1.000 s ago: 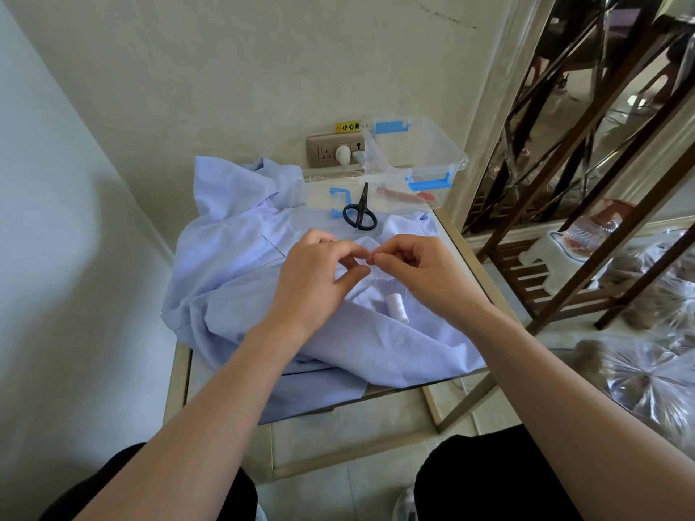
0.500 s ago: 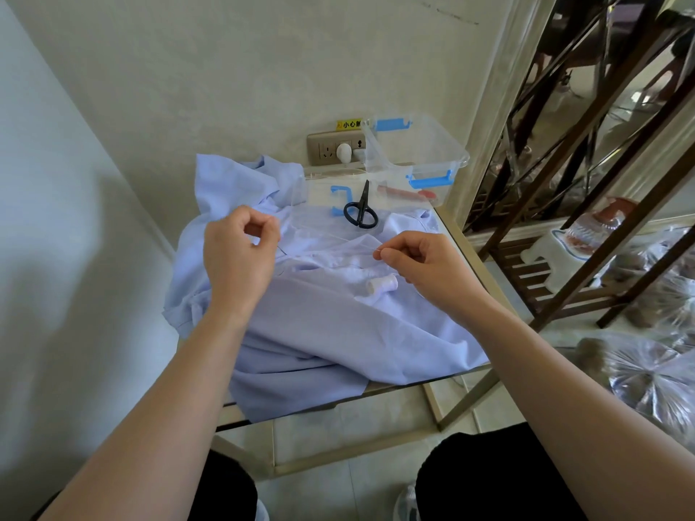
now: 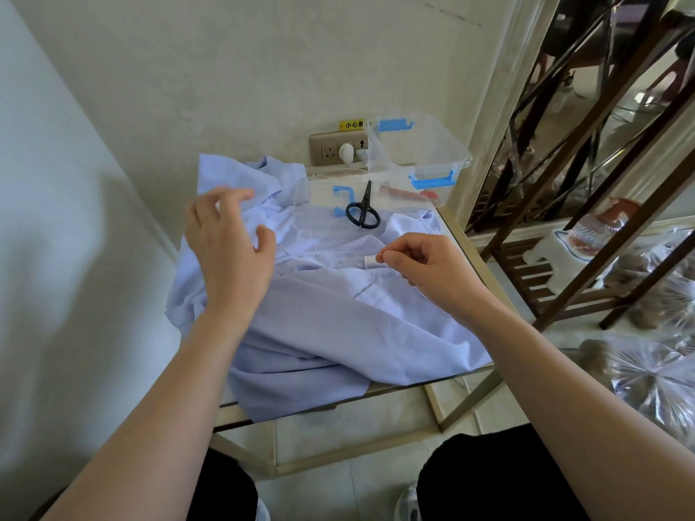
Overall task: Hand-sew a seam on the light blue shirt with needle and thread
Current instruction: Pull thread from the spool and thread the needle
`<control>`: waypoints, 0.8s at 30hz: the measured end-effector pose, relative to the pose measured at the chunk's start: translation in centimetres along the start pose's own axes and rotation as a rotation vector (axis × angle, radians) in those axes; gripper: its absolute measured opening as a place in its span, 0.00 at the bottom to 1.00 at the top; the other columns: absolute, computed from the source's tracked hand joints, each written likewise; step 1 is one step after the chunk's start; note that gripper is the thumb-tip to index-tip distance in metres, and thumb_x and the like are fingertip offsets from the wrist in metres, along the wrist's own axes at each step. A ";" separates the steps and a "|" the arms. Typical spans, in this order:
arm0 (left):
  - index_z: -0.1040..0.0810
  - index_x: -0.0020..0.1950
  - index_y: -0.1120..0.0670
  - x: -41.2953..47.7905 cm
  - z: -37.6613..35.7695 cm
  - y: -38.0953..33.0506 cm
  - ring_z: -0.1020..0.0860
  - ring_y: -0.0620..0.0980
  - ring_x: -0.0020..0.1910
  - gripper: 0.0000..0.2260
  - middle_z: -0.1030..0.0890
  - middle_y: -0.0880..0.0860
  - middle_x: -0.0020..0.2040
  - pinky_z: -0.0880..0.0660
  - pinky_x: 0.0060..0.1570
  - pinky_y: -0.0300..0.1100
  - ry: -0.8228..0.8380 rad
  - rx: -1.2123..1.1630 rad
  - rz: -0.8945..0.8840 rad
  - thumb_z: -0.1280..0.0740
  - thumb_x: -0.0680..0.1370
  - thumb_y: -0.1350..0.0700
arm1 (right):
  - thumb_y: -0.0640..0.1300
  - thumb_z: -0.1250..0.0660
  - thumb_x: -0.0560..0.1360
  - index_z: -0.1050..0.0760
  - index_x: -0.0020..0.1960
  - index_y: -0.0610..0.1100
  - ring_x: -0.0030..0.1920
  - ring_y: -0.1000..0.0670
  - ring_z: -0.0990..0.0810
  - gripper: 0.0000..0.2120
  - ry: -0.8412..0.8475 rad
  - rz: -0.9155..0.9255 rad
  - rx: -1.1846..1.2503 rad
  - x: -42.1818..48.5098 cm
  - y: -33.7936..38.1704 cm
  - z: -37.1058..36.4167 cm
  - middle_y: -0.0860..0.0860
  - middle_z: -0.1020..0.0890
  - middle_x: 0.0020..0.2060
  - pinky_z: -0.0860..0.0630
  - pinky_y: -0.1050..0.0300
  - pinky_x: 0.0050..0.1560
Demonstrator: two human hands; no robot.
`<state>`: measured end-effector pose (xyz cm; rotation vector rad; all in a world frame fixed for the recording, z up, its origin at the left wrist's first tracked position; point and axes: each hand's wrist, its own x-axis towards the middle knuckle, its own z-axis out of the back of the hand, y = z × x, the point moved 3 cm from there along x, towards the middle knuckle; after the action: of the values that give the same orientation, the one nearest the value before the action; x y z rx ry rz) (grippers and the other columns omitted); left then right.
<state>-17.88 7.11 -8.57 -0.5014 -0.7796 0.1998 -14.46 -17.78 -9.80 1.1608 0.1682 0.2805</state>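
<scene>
**Desk:** Which hand is nearer the spool?

**Me:** The right hand (image 3: 425, 261). The spool (image 3: 370, 262) sits at 9 o'clock of its fingertips, just beside them, on the shirt (image 3: 338, 325) that covers most of the table (image 3: 413, 385). The left hand (image 3: 229, 250) is well apart, farther toward 9 o'clock.

**Desk:** How do the hands stand?

**Me:** Right: thumb and forefinger are pressed tip to tip, the other fingers curled under. I judge it pinches the thread, but the strand is too fine for me to see, and I can't find the needle. Left: fingers spread and blurred, over the shirt's 10 o'clock corner, holding nothing I can make out.

**Desk:** Spool's long axis?

**Me:** I can't tell. It shows as a short white cylinder, hard and smooth. The scissors (image 3: 363, 214) at 12 o'clock of it are plainer: black, blades to 12, loops to 6, lying on a clear lid (image 3: 316, 220). A clear, blue-latched box (image 3: 421, 159) stands beyond.

**Desk:** The cloth?

**Me:** Thin, soft, rumpled in folds, draped over the near edge. I'd expect it to slide under a pull, so the free left hand should flatten it before any stitch.
</scene>
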 end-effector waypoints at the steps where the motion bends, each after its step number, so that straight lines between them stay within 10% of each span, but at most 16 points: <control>1: 0.24 0.59 0.60 -0.1 0.4 -1.8 0.29 0.59 0.61 0.16 0.24 0.60 0.60 0.37 0.63 0.42 -0.012 -0.089 -0.127 0.38 0.72 0.62 | 0.44 0.33 0.78 0.18 0.44 0.47 0.33 0.51 0.31 0.07 0.000 0.003 0.001 0.0 0.1 0.0 0.52 0.24 0.29 0.34 0.62 0.31; 8: 0.19 0.59 0.51 -3.0 -2.7 -6.7 0.27 0.44 0.51 0.12 0.20 0.40 0.45 0.32 0.54 0.38 0.492 -0.271 -0.327 0.30 0.77 0.51 | 0.44 0.33 0.78 0.18 0.44 0.49 0.35 0.48 0.29 0.06 0.034 0.067 -0.019 0.0 0.4 -0.6 0.37 0.19 0.40 0.31 0.51 0.39; 24: 0.17 0.39 0.51 -1.4 -1.0 -4.8 0.21 0.41 0.35 0.07 0.17 0.44 0.32 0.26 0.40 0.33 0.429 -0.614 0.140 0.28 0.76 0.58 | 0.42 0.33 0.79 0.18 0.47 0.43 0.31 0.62 0.26 0.06 0.037 0.041 0.013 0.0 0.2 -0.1 0.52 0.19 0.34 0.29 0.69 0.35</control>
<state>-18.14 2.09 -7.64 -1.1401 -0.3708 -0.0280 -14.52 -17.61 -9.66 1.1737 0.1790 0.3378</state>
